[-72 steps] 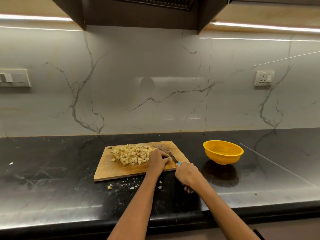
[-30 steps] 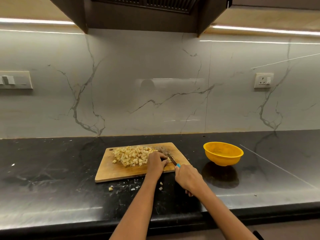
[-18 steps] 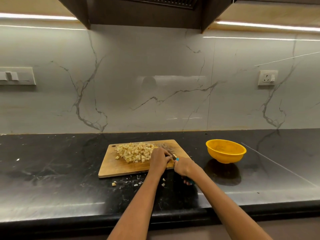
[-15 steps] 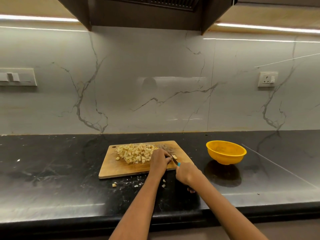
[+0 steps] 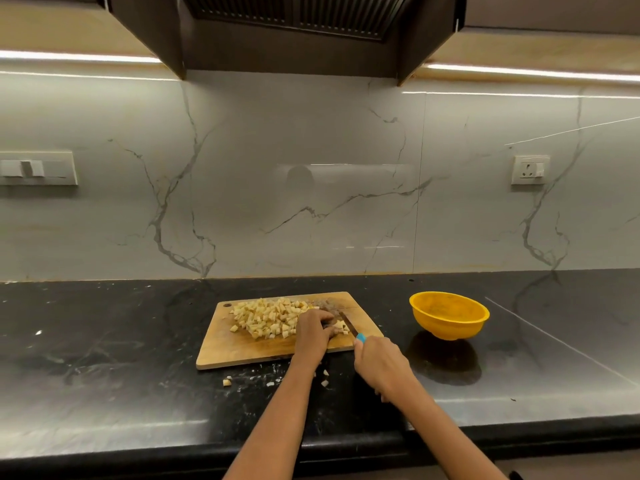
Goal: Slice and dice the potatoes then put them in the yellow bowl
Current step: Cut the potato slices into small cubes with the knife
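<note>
A black stone countertop (image 5: pixel 104 358) is running the full width of the view, its front edge catching pale glare. Behind it, a white marble-look backsplash (image 5: pixel 311 202) with grey veins is rising to a dark extractor hood (image 5: pixel 294 26), with light strips glowing under the cabinets on either side. A switch plate (image 5: pixel 36 168) is sitting on the wall at far left and a wall socket (image 5: pixel 530 169) at right.

A wooden cutting board (image 5: pixel 242 348) is lying near the middle of the counter. A heap of diced potato (image 5: pixel 266 317) is covering its far left part. The left hand (image 5: pixel 313 332) is curling its fingers over a small piece of potato at the board's right side; most of that piece is hidden under the fingers. The right hand (image 5: pixel 379 362) is gripping a knife (image 5: pixel 349 329) by its blue handle, of which only a tip is showing; the thin blade is angling toward the left hand's fingers, and whether it is touching the potato is hard to make out.

The yellow bowl (image 5: pixel 449 315) is standing on the counter to the right of the board, apart from it. It appears to be holding no potato. A few stray potato bits (image 5: pixel 227 382) are lying on the counter just in front of the board, near the left forearm.
</note>
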`<action>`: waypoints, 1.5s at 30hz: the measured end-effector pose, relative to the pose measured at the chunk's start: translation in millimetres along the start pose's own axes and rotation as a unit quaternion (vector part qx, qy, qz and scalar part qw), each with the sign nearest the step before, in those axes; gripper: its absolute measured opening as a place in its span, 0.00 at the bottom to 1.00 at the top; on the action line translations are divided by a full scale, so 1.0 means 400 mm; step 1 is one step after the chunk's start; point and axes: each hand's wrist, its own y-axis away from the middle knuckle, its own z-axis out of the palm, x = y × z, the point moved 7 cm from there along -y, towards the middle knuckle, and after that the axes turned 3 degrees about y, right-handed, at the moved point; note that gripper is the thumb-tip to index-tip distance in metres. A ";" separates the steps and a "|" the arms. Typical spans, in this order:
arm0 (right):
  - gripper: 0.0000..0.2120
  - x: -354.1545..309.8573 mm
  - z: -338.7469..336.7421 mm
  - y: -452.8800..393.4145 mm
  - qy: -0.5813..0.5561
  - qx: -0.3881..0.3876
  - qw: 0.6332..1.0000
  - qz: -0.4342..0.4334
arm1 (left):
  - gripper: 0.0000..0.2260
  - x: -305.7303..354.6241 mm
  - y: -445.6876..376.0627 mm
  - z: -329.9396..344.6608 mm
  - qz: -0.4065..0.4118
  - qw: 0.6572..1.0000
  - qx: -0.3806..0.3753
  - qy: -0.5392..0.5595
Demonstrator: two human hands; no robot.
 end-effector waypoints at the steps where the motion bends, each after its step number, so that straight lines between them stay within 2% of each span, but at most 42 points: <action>1: 0.21 -0.006 0.002 -0.004 0.001 -0.004 1.000 -0.004 | 0.13 -0.002 0.001 -0.001 0.001 1.000 0.002 0.000; 16: 0.20 -0.022 0.019 -0.020 0.032 -0.072 0.997 -0.002 | 0.06 -0.005 -0.008 0.006 0.019 0.999 -0.013 -0.032; 25: 0.15 -0.060 0.021 -0.027 0.103 -0.081 0.991 -0.033 | 0.03 0.001 0.005 0.000 0.008 1.000 0.010 -0.025; 32: 0.18 -0.028 0.010 0.047 0.215 0.012 0.974 -0.070 | 0.06 -0.004 0.003 -0.001 -0.009 0.999 0.021 -0.028; 36: 0.19 -0.016 -0.016 0.039 0.152 0.053 0.986 -0.037 | 0.08 -0.004 -0.002 -0.004 -0.004 1.000 0.013 -0.016; 40: 0.19 0.008 -0.027 0.024 0.091 0.048 0.994 0.021 | 0.11 -0.016 -0.003 -0.047 0.008 0.999 0.043 -0.010; 45: 0.15 -0.018 -0.011 0.009 0.130 0.027 0.991 0.035 | 0.12 -0.046 0.003 -0.132 0.027 0.995 0.091 -0.007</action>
